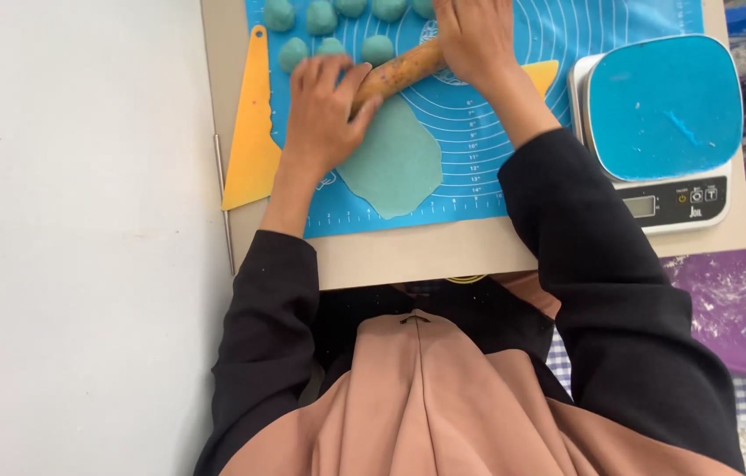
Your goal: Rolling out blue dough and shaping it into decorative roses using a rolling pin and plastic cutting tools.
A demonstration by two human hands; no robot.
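Observation:
A wooden rolling pin (399, 69) lies slanted across a blue silicone mat (488, 123). My left hand (324, 110) presses on its near end and my right hand (476, 37) presses on its far end. Just below the pin spreads a flat oval sheet of teal dough (395, 167), rolled thin on the mat. Several teal dough balls (320, 18) sit in rows at the mat's far edge.
A yellow plastic scraper (252, 132) lies along the mat's left side, and another yellow piece (542, 74) shows behind my right wrist. A kitchen scale (660, 115) with a blue top stands at right. A purple floured surface (743, 300) lies lower right.

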